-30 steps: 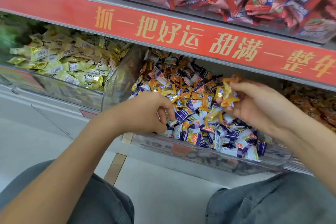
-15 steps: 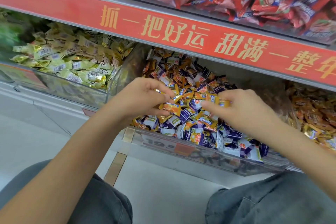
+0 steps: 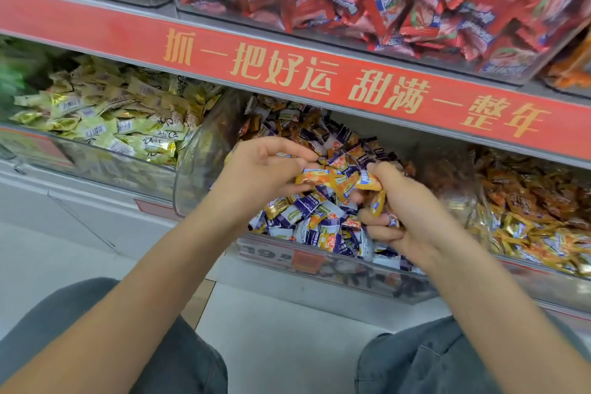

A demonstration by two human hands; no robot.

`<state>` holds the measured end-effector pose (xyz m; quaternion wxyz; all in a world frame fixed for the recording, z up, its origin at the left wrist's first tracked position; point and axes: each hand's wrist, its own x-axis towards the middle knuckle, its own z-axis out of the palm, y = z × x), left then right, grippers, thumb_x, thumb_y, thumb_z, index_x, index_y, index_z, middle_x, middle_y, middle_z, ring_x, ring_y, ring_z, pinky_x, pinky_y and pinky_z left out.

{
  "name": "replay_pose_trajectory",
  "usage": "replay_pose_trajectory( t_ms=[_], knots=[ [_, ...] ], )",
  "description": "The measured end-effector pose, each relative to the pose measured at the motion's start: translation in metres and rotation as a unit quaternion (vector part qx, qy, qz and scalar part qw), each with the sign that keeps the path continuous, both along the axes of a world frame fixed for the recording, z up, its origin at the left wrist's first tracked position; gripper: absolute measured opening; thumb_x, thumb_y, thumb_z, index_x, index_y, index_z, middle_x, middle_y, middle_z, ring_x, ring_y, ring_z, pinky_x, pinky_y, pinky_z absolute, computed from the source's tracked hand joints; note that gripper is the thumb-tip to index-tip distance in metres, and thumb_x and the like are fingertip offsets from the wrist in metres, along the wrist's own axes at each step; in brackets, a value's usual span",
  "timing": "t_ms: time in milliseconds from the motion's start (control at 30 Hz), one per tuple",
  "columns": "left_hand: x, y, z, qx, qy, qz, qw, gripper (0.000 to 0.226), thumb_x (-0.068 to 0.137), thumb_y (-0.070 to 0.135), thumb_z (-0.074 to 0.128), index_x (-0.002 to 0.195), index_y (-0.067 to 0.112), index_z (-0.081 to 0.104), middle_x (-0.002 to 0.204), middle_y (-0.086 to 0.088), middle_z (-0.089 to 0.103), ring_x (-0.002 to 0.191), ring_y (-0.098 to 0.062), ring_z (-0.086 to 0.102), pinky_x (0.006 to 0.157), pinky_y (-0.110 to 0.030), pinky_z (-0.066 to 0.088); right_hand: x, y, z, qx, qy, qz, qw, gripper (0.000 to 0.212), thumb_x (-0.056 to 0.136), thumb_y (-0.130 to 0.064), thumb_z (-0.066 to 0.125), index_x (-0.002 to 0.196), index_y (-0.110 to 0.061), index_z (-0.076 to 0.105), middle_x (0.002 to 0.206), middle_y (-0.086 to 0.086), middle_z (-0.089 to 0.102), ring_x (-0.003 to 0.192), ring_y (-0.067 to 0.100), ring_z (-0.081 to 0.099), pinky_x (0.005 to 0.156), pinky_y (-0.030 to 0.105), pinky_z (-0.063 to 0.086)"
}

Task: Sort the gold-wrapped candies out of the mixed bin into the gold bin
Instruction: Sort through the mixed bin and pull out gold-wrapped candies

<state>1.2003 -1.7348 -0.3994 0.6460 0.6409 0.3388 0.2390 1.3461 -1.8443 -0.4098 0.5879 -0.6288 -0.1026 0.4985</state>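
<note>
Head view, mixed bin (image 3: 335,269): we see a clear-walled bin in the middle of the lower shelf, heaped with purple, white and gold-orange wrapped candies.
Head view, left hand (image 3: 256,176): we see its fingers curled over the heap, pinching the left end of a gold candy (image 3: 316,176).
Head view, gold candy: it lies above the heap between our two hands, its long axis running left to right, nearly level.
Head view, right hand (image 3: 403,217): we see its fingers curled around a bunch of gold wrappers (image 3: 371,189) over the right side of the mixed bin.
Head view, gold bin (image 3: 543,278): to the right of the mixed bin, filled with gold and orange wrappers.
Head view, surroundings: a pale yellow-green candy bin (image 3: 105,166) sits to the left; a red banner (image 3: 96,32) crosses above; red packets (image 3: 447,3) fill the upper shelf.
</note>
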Motion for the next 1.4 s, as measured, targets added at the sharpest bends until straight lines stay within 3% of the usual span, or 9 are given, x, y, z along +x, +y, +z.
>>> replay_pose_trajectory(
  t_ms=[200, 367, 667, 800, 900, 1067, 1233, 1333, 1400],
  knots=[
    [0.03, -0.045, -0.008, 0.155, -0.063, 0.025, 0.986, 0.016, 0.089, 0.001, 0.058, 0.089, 0.012, 0.069, 0.082, 0.0, 0.073, 0.076, -0.006, 0.069, 0.069, -0.018, 0.053, -0.03, -0.003, 0.005, 0.167, 0.207, -0.178, 0.947, 0.028, 0.097, -0.025, 0.041, 0.073, -0.012, 0.042, 0.056, 0.0, 0.035, 0.032, 0.005, 0.025, 0.026, 0.015, 0.021],
    [0.077, -0.106, 0.006, 0.181, -0.123, 0.072, 0.973, 0.019, 0.093, -0.002, 0.05, 0.09, 0.011, 0.063, 0.071, 0.004, 0.061, 0.04, -0.006, 0.053, 0.043, -0.015, 0.043, -0.018, -0.032, 0.028, 0.209, 0.142, -0.301, 0.92, 0.038, 0.096, -0.028, 0.038, 0.061, -0.018, 0.036, 0.04, -0.005, 0.028, 0.028, 0.006, 0.024, 0.029, 0.013, 0.02],
    [0.206, -0.194, 0.003, 0.323, -0.022, -0.093, 0.942, 0.021, 0.09, 0.004, 0.045, 0.1, 0.009, 0.062, 0.094, -0.018, 0.067, 0.089, -0.035, 0.06, 0.073, -0.041, 0.045, 0.107, -0.126, 0.011, 0.075, -0.056, -0.482, 0.871, 0.032, 0.094, -0.03, 0.04, 0.065, -0.018, 0.043, 0.062, 0.0, 0.051, 0.058, 0.017, 0.052, 0.053, 0.023, 0.041],
    [0.226, -0.188, -0.004, 0.381, 0.109, -0.212, 0.893, 0.023, 0.085, -0.004, 0.04, 0.098, 0.006, 0.056, 0.099, -0.025, 0.064, 0.096, -0.041, 0.061, 0.073, -0.041, 0.045, 0.149, -0.135, -0.006, -0.085, -0.187, -0.366, 0.908, 0.053, 0.079, -0.049, 0.042, 0.107, -0.008, 0.059, 0.11, 0.015, 0.064, 0.099, 0.033, 0.061, 0.092, 0.046, 0.05],
    [0.201, -0.179, -0.002, 0.415, 0.128, -0.243, 0.867, 0.043, 0.083, -0.009, 0.038, 0.115, 0.01, 0.058, 0.098, -0.02, 0.065, 0.087, -0.037, 0.061, 0.068, -0.04, 0.05, 0.15, -0.149, -0.014, -0.199, -0.417, -0.215, 0.86, 0.059, 0.088, -0.045, 0.047, 0.129, -0.004, 0.046, 0.129, 0.022, 0.053, 0.117, 0.036, 0.051, 0.1, 0.044, 0.041],
    [0.117, -0.162, 0.004, 0.412, 0.098, -0.208, 0.882, 0.031, 0.091, 0.001, 0.045, 0.1, 0.017, 0.071, 0.099, -0.002, 0.069, 0.065, 0.0, 0.055, 0.067, -0.024, 0.048, 0.177, -0.147, -0.041, -0.337, -0.464, 0.247, 0.781, 0.063, 0.093, -0.065, 0.028, 0.147, -0.049, 0.001, 0.158, -0.012, -0.009, 0.146, 0.022, -0.016, 0.114, 0.06, -0.004],
    [0.038, -0.116, 0.004, 0.38, 0.138, -0.082, 0.911, 0.028, 0.092, 0.011, 0.053, 0.086, 0.035, 0.066, 0.095, 0.011, 0.067, 0.061, 0.004, 0.06, 0.056, -0.016, 0.045, 0.197, -0.147, -0.047, -0.373, -0.49, 0.185, 0.766, 0.061, 0.096, -0.06, 0.025, 0.151, -0.037, 0.012, 0.159, 0.003, 0.017, 0.146, 0.035, 0.005, 0.116, 0.057, 0.008],
    [-0.009, -0.085, -0.007, 0.381, 0.176, 0.038, 0.907, 0.028, 0.088, 0.002, 0.057, 0.083, 0.027, 0.068, 0.083, 0.01, 0.065, 0.049, 0.009, 0.052, 0.051, -0.011, 0.032, 0.134, -0.141, -0.025, -0.233, -0.654, -0.01, 0.72, 0.035, 0.096, -0.033, 0.044, 0.128, -0.02, 0.053, 0.118, 0.005, 0.063, 0.114, 0.03, 0.054, 0.104, 0.049, 0.034],
    [-0.035, -0.072, -0.016, 0.362, 0.194, 0.102, 0.906, 0.031, 0.086, -0.001, 0.058, 0.082, 0.028, 0.067, 0.077, 0.016, 0.062, 0.048, 0.004, 0.049, 0.052, -0.013, 0.032, 0.084, -0.133, -0.009, -0.07, -0.708, -0.065, 0.7, 0.022, 0.092, -0.018, 0.045, 0.105, -0.018, 0.063, 0.096, -0.004, 0.065, 0.095, 0.019, 0.057, 0.083, 0.031, 0.041]
  ],
)
